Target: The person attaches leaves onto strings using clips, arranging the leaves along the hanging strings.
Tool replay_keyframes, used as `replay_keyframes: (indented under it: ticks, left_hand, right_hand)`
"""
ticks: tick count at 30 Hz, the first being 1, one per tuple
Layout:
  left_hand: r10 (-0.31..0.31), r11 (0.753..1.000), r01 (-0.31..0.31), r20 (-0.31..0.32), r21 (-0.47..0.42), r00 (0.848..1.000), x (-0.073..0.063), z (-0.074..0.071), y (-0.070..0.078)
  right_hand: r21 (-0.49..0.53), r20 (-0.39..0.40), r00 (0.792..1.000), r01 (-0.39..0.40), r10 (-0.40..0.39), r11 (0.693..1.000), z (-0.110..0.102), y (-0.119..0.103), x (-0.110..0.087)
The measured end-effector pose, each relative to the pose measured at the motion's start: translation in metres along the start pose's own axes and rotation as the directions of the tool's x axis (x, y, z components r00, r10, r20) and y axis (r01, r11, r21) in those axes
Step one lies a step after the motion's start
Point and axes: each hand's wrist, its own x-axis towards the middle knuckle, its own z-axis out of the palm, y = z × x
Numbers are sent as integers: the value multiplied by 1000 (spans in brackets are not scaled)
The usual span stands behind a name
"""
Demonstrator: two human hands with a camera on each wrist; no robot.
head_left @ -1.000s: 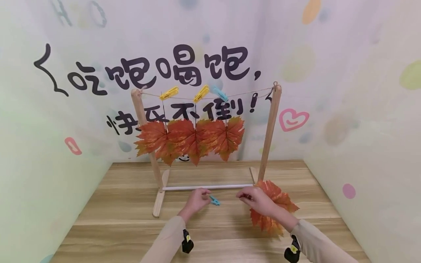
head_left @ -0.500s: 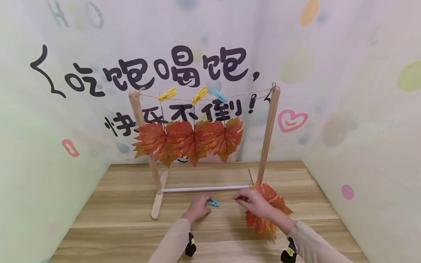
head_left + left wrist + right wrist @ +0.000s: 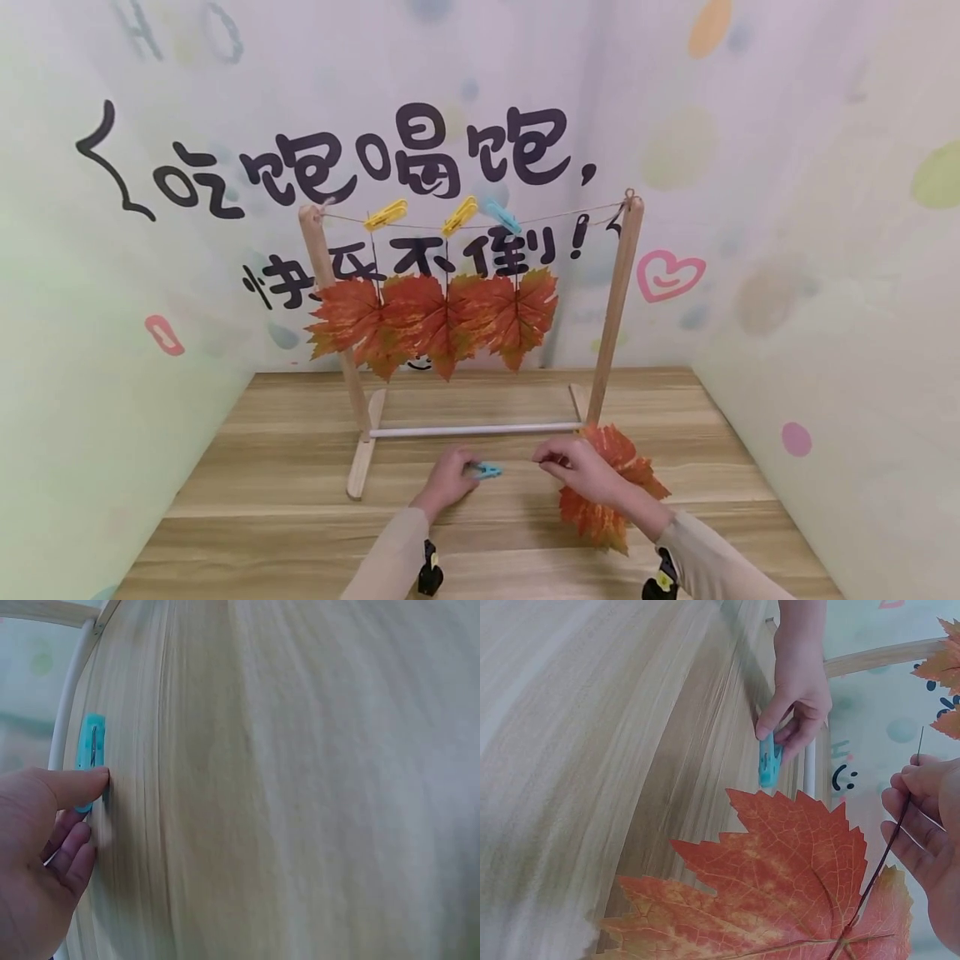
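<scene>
Between the thumb and fingers of my left hand is a light-blue clothespin, low over the wooden table in front of the rack's white crossbar. Its free end points right, toward the other hand. My right hand pinches the thin dark stem of an orange-red artificial maple leaf. The leaf blade spreads below and behind that hand, partly covered by it in the head view. The stem's tip sticks out past the fingertips in the right wrist view.
Behind the hands stands a wooden rack with a left post, a right post and a white crossbar. Three leaves hang from its string by two yellow clothespins and a blue clothespin. Printed walls enclose the table.
My left hand has lowered its fingers around the blue clothespin, which has turned and shifted slightly toward me. The right hand, still pinching the stem, has come slightly lower with the leaf.
</scene>
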Motion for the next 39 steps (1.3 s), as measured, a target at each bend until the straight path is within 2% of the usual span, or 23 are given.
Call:
replay_keyframes:
  ticks: [2, 6, 9, 11, 15, 20, 24, 31, 34, 39]
  left_hand:
    - [-16, 999, 16, -5, -50, 1000, -3, 1, -3]
    - [-103, 981, 102, 1, -165, 995, -8, 0, -7]
    - [-166, 967, 163, 4, -195, 986, -10, -2, -7]
    - [-187, 963, 184, 1, -198, 982, -11, -2, -7]
    - [-192, 964, 185, -19, -190, 981, -12, -3, -5]
    - [-163, 972, 155, -33, -174, 986, -14, -5, -4]
    - [-176, 970, 176, 15, -169, 984, -15, -9, -1]
    - [-197, 958, 217, 121, -187, 973, -15, -26, 10]
    - [-199, 958, 222, 135, -182, 971, -14, -33, 12]
    - [-181, 956, 204, 124, -208, 976, -10, -44, 17]
  right_hand:
    - [-7, -9, 1000, 16, -16, 1000, 0, 0, 0]
    - [-25, -12, 999, 32, -32, 999, -1, -1, -1]
    - [-29, -1, 1000, 21, -21, 999, -4, -1, -1]
    - [-26, 2, 1000, 17, -17, 1000, -7, -2, -1]
    - [-34, -12, 1000, 23, -23, 999, -15, -4, 0]
    - [-54, -22, 999, 49, -50, 997, -24, -8, 2]
    - [-44, -37, 996, 77, -79, 996, -32, -13, 4]
    - [-53, -75, 992, 98, -102, 994, -43, -18, 7]
    - [-41, -93, 990, 99, -103, 994, -46, -22, 9]
    - [-58, -137, 981, 128, -135, 990, -51, -29, 10]
